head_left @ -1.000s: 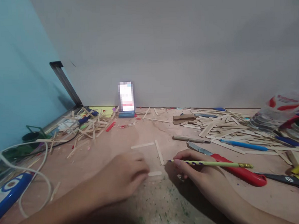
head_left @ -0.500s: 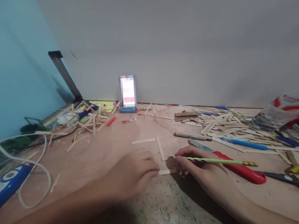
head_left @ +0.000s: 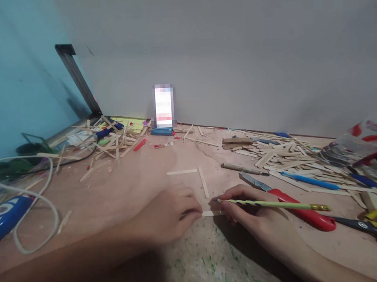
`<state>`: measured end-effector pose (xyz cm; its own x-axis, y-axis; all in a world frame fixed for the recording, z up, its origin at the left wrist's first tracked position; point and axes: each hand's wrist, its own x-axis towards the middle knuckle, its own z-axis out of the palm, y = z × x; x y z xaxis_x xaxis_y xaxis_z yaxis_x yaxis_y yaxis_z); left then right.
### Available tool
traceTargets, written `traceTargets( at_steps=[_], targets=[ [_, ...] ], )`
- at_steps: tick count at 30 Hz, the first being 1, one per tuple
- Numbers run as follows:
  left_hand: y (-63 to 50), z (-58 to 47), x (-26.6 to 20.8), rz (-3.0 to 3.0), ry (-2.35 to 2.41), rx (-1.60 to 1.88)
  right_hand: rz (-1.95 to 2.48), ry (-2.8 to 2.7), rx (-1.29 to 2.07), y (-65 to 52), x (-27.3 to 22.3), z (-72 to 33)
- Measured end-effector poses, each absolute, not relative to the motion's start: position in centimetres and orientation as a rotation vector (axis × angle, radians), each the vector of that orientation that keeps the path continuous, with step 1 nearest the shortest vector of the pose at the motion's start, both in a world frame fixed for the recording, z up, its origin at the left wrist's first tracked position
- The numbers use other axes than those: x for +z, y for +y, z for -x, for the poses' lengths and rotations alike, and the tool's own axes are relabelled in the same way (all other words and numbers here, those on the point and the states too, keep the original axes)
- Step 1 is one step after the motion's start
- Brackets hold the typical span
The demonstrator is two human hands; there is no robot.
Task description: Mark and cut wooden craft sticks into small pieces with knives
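Note:
My right hand [head_left: 252, 211] is closed round a light green pencil [head_left: 283, 203], its brass-coloured eraser end pointing right and its tip low over the table. A wooden craft stick [head_left: 213, 213] lies flat between my hands near the table's front edge. On its left end, the curled fingers of my left hand [head_left: 176, 211] press down; the right end runs to my right fingers, which partly hide it. Just beyond lie two more craft sticks, one slanted [head_left: 203, 183] and one crosswise [head_left: 181, 172], nearly meeting at a corner.
Beside my right hand lie a red-handled knife [head_left: 301, 211] and scissors [head_left: 360, 224]. A heap of craft sticks [head_left: 284, 155] spreads at the right, with a blue tool [head_left: 309, 181]. Further back stands a lit phone [head_left: 163, 106]. At the left are jumbled sticks [head_left: 115, 140] and a white cable [head_left: 54, 207].
The view has tilted and shifted slightly. My left fingertips have parted a little on the stick, while my right hand keeps the pencil in nearly the same place.

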<state>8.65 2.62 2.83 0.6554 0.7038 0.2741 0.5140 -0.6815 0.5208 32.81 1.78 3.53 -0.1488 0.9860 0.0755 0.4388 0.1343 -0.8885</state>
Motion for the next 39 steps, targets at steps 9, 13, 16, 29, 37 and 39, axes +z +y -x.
traceTargets(
  at_steps=[9, 13, 16, 29, 37, 39],
  targets=[
    [2.5, -8.0, 2.7, -2.586, 0.911, 0.704, 1.339, -1.709, 1.06, 1.9, 3.3, -32.6],
    [2.5, -8.0, 2.9, -2.642, 0.892, 0.699, 1.338, -1.699, 1.108, 1.9, 3.7, -32.5],
    [2.5, -8.1, 3.1, -2.67, 0.888, 0.696, 1.325, -1.675, 1.147, 2.2, 3.5, -32.6],
    [2.8, -8.2, 3.5, -2.701, 0.929, 0.766, 1.3, -1.561, 1.267, 2.4, 3.9, -32.2],
    [3.2, -8.2, 3.0, -2.698, 0.912, 0.809, 1.308, -1.518, 1.257, 2.5, 4.4, -31.8],
    [4.0, -8.3, 3.3, -2.685, 0.92, 0.891, 1.33, -1.493, 1.265, 2.7, 5.3, -32.2]
  ],
)
